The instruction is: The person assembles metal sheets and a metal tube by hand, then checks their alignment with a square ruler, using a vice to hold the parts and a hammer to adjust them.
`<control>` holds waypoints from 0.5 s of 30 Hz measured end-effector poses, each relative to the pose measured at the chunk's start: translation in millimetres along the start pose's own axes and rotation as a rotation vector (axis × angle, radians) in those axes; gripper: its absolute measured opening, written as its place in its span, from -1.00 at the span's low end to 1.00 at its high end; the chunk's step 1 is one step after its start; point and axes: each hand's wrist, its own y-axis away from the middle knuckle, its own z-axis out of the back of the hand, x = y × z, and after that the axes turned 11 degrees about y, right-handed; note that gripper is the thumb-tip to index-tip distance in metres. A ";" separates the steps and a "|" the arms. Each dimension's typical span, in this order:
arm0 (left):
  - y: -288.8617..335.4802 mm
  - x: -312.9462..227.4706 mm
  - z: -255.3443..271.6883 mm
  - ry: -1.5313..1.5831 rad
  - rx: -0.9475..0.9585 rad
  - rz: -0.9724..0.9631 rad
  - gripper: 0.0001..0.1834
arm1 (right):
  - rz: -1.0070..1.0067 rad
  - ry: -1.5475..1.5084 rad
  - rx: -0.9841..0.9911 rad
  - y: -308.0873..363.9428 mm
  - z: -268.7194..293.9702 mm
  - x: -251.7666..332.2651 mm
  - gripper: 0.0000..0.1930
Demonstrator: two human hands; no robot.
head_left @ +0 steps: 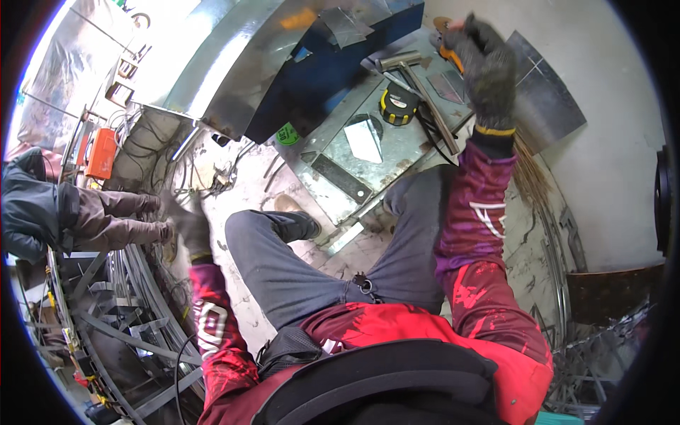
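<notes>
Up at the far right, my right hand [485, 67] in a dark grey knit glove is closed around an orange tool [451, 59], only partly visible. A brownish round piece [442, 25] shows just beyond it. My left hand [190, 225], also gloved and smeared by motion, hangs over the floor at left, fingers apart with nothing seen in them. Between my knees and the far sheet stands a metal worktable [312, 166]. On it lie a black and yellow tape measure [399, 105], a T-shaped metal bar [428, 106], a bright cut plate [363, 140] and a dark flat strip [341, 178].
A large bent sheet-metal piece [212, 64] with a dark blue side rises beyond the table. Another person [106, 212] stands at left near an orange box [100, 153] and cables. Metal bars [142, 312] pile at lower left. A straw broom [531, 170] and a grey sheet [545, 99] lean right.
</notes>
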 end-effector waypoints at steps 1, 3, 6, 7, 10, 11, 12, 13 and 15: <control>32.0 2.1 -8.9 0.056 0.192 0.146 -0.20 | -0.083 0.067 0.037 19.0 0.1 15.2 -0.83; 93.0 39.9 -24.4 -0.131 0.638 0.206 -0.33 | -0.147 0.429 0.079 74.1 0.4 7.3 -0.82; 97.6 9.8 -18.4 -0.065 0.525 0.239 -0.35 | -0.362 0.328 0.141 169.2 16.4 24.5 -0.84; 96.8 9.0 -15.0 -0.049 0.528 0.258 -0.35 | -0.467 0.265 0.205 189.8 31.0 26.9 -0.83; 90.5 0.5 -19.9 -0.005 0.497 0.258 -0.39 | -0.529 0.172 0.125 221.7 45.3 49.7 -0.75; 91.8 0.9 -26.7 -0.002 0.479 0.242 -0.41 | -0.502 0.156 0.130 227.6 46.9 53.0 -0.75; 91.0 -1.9 -33.5 0.003 0.464 0.225 -0.43 | -0.263 0.361 0.213 233.3 51.8 55.4 -0.72; 86.1 -7.0 -37.7 0.065 0.503 0.251 -0.45 | -0.016 0.561 0.288 240.6 52.4 58.3 -0.68; 82.0 -10.7 -48.3 0.120 0.569 0.299 -0.48 | 0.020 0.611 0.363 265.2 45.7 55.0 -0.64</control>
